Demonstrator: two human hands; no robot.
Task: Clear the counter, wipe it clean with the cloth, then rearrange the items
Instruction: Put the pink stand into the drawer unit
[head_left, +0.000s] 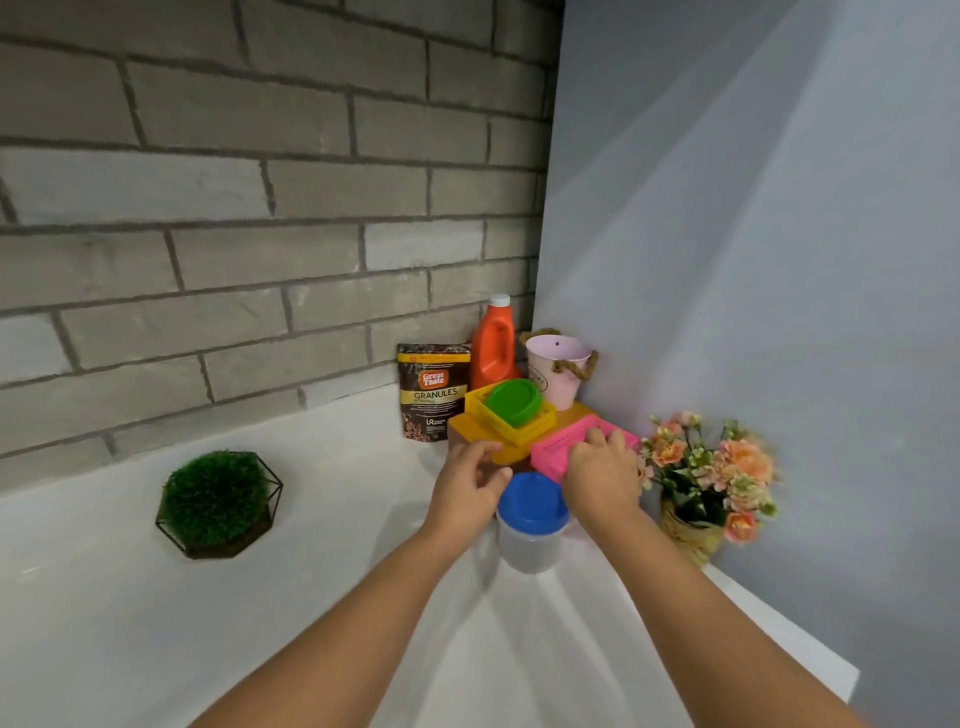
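Fingers of right hand (602, 467) pressed on pink box (558, 449); left hand (470, 480) spread, empty. Counter (337, 545) w/ items still uncleared, no wiping yet.

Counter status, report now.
Left hand open at orange board. Right hand on pink box. Blue-lidded jar between the wrists.

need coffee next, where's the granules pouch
In the head view the granules pouch stands upright against the brick wall, just left of the orange bottle.
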